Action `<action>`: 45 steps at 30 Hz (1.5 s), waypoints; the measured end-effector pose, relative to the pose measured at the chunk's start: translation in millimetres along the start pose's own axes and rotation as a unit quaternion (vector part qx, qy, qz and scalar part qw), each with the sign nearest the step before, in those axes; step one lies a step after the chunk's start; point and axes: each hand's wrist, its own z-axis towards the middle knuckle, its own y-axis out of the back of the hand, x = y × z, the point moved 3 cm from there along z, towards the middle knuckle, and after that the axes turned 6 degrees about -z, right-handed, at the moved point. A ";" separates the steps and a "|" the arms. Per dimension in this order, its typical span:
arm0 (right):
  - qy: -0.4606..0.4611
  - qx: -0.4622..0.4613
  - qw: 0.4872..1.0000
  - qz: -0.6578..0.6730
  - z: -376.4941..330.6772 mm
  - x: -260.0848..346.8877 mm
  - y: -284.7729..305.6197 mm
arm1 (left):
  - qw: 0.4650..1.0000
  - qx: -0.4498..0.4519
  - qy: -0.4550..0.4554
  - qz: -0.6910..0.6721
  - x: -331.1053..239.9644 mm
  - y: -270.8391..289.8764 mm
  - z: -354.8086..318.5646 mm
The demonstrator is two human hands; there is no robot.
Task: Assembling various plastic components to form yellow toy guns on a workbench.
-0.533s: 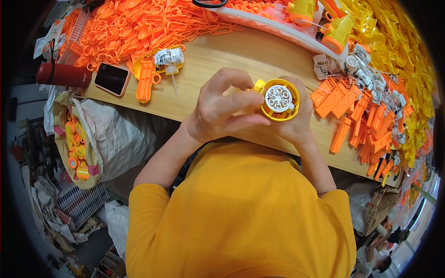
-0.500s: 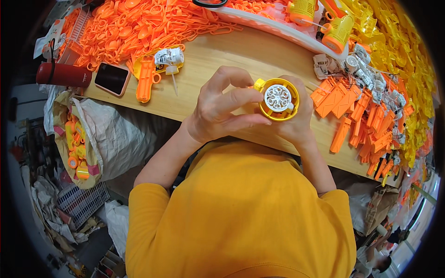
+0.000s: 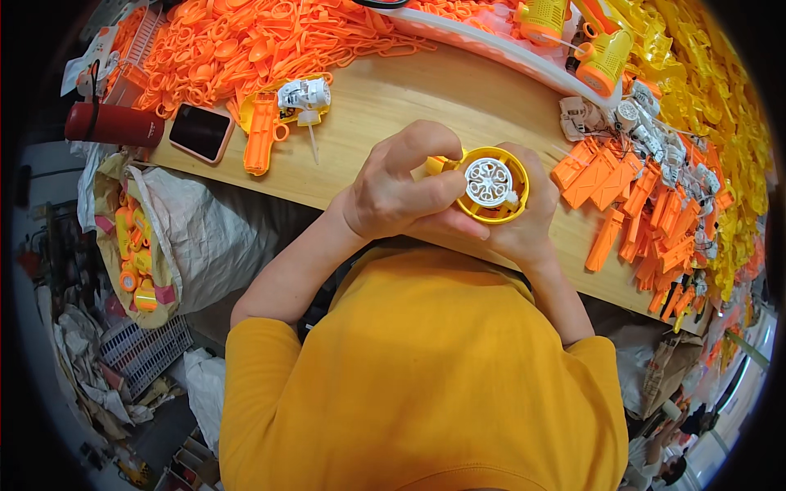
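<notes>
Both hands meet over the near edge of a wooden table (image 3: 393,106). My right hand (image 3: 524,233) cups a round yellow plastic housing (image 3: 514,209) from below and the right. A white wheel-shaped insert (image 3: 488,182) sits in the housing's middle. My left hand (image 3: 401,192) reaches over from the left, with its thumb and fingers pressed on the housing's left rim beside the white insert.
Orange plastic handles (image 3: 630,213) lie piled to the right, with yellow parts (image 3: 720,123) beyond them. Orange rings (image 3: 237,41) heap at the back left. A phone (image 3: 201,132), a red bottle (image 3: 115,124), an orange handle (image 3: 260,131) and a white motor piece (image 3: 304,96) lie at left. A sack of parts (image 3: 139,245) hangs below the table.
Hardly anything has moved. My hands stay on the yellow housing in the same place, with the left fingers shifted slightly on its rim.
</notes>
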 end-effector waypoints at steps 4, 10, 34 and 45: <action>0.002 0.053 0.997 -0.048 -2.0 -0.1 0.9 | 0.996 0.051 0.055 0.044 -3.6 7.5 -3.0; -0.076 0.097 0.989 -0.087 14.9 4.6 -3.5 | 0.993 -0.023 0.118 0.021 -0.3 6.7 -1.4; 0.083 0.056 0.922 -0.374 39.7 -16.2 -23.0 | 0.944 -0.068 0.298 0.124 -5.7 1.6 10.3; 0.092 0.044 0.918 -0.384 30.7 -27.8 -33.6 | 0.923 -0.151 0.353 0.016 1.1 -12.2 -8.3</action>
